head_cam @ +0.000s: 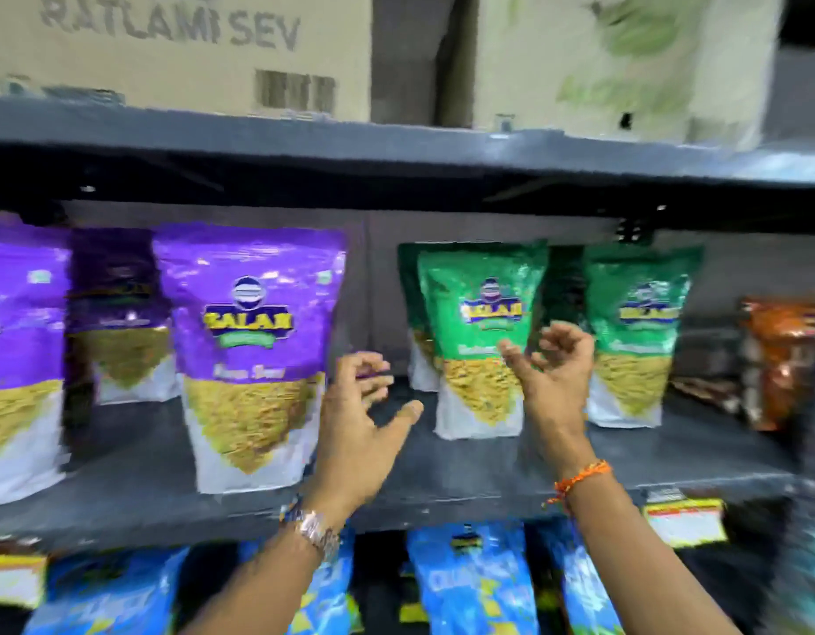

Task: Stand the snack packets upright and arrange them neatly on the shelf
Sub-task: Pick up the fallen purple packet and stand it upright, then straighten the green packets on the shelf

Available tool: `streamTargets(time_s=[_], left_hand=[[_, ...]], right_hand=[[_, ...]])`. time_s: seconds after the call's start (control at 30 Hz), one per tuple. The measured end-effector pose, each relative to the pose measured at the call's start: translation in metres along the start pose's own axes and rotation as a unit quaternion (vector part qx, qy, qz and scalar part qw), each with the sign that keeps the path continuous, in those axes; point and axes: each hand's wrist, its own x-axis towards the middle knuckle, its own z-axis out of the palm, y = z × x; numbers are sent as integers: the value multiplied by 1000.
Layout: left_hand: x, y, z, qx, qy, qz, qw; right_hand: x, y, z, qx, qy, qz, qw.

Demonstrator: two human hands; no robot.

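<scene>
While the whole picture is blurred by motion, the main things on the dark shelf (442, 474) can be made out. Two bare hands reach up toward it from below. The left hand (364, 414) has its fingers spread and loosely curled, grasping nothing; it hovers just beside the right edge of a purple snack packet (252, 355), and I cannot tell if the fingertips touch it. A metal watch (314, 533) sits on this wrist. The right hand (556, 373) is also loose and empty, the thumb pointing left, in front of the lower right part of a green snack packet (481, 336). An orange thread band (579, 481) goes around this wrist.

Both packets stand upright near the front of the shelf, well apart from each other. More purple packets (121, 313) stand to the left and behind, one cut by the picture edge. Another green packet (634, 332) stands to the right, and one more is partly hidden behind the middle green one. An orange-brown packet (781, 359) is at the far right.

Cardboard boxes (176, 48) rest on the shelf above. Blue packets (469, 584) fill the shelf below, with a yellow price tag (685, 520) on the shelf edge.
</scene>
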Motion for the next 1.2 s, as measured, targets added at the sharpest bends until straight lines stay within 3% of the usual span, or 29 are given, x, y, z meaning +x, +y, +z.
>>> streamTargets(time_s=[0.13, 0.2, 0.37, 0.53, 0.73, 0.93, 1.0, 1.07, 1.13, 1.2], left_hand=[[37, -33, 64, 115, -169, -176, 963], [47, -40, 82, 135, -176, -207, 953], [54, -52, 96, 54, -142, -221, 963], [30, -42, 81, -9, -155, -217, 964], [1, -24, 66, 16, -162, -180, 970], [-8, -8, 69, -7, -153, -196, 969], [-17, -6, 72, -18, -103, -196, 975], [-27, 0, 79, 9, 26, -159, 987], [-39, 17, 95, 18, 148, -96, 984], [-51, 40, 125, -18, 162, -44, 986]], right_hand=[[48, 54, -36, -129, -128, 117, 976], [65, 74, -44, -165, -211, 181, 946], [73, 92, -42, -73, -346, 255, 900], [51, 95, -52, -42, -329, 231, 915], [19, 75, -66, -71, -330, 163, 927], [18, 60, -63, -90, -320, 171, 928], [20, 55, -71, -88, -324, 178, 925], [30, 48, -90, -75, -305, 177, 933], [53, 42, -121, -58, -221, 156, 961], [84, 38, -160, -40, -112, 126, 985]])
